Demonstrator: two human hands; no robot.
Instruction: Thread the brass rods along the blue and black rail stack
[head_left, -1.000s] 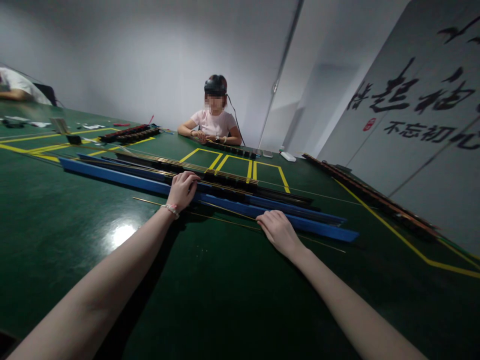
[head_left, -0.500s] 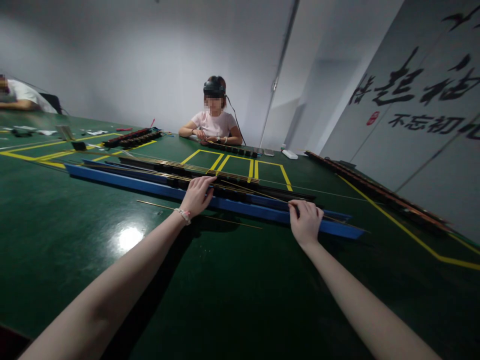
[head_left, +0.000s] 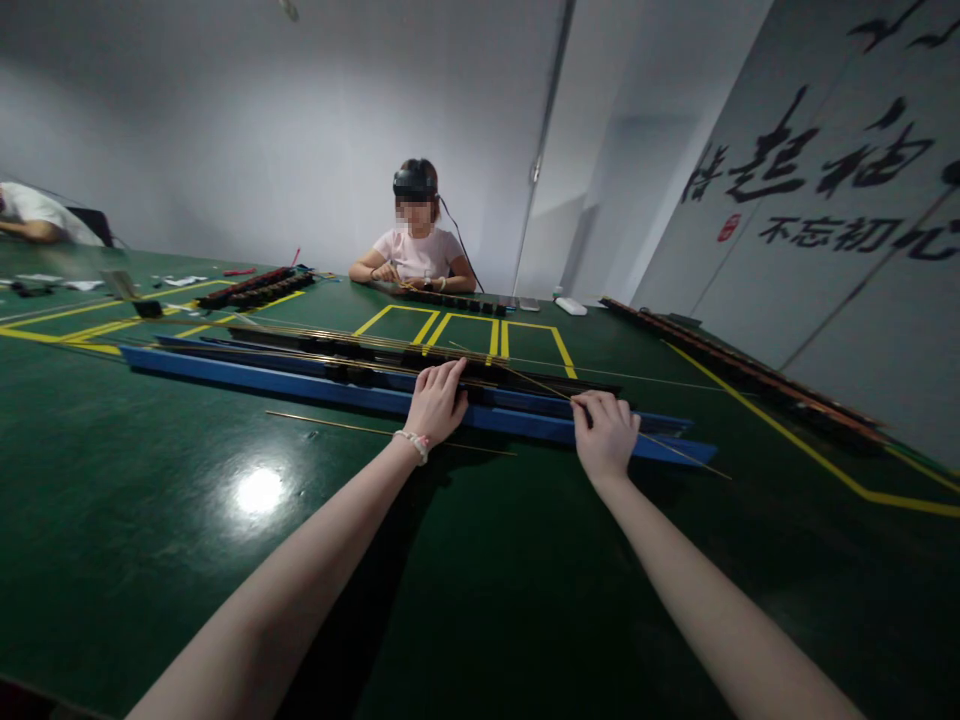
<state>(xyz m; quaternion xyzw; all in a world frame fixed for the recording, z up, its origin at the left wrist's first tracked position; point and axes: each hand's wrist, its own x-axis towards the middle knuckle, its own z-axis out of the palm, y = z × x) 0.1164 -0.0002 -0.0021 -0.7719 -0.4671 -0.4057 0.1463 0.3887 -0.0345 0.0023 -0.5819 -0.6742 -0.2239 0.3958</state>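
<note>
My right hand (head_left: 606, 432) is closed with a thin golden rod (head_left: 536, 381) pinched in it. The rod slants from beyond the tray, past my fingers, to the lower right. Over the middle of a long blue tray (head_left: 225, 374) lies my left hand (head_left: 437, 402), fingers stretched forward and thumb apart. Its fingertips are at black strips (head_left: 349, 372) bearing golden rods; whether they press on them is hard to see. Another golden rod (head_left: 330, 422) lies on the table in front of the tray, passing behind my left wrist.
Across the green table (head_left: 480, 600) sits a person (head_left: 415, 245) wearing a headset, hands at a row of black blocks (head_left: 457, 302). Long dark strips (head_left: 750, 360) lie at the right, dark bundles (head_left: 255, 290) at the back left. Yellow tape (head_left: 469, 318) marks the tabletop.
My left hand has slid right along the tray, closer to my right hand. The rod in my right hand now reaches farther past the tray's right end. The view has shifted slightly.
</note>
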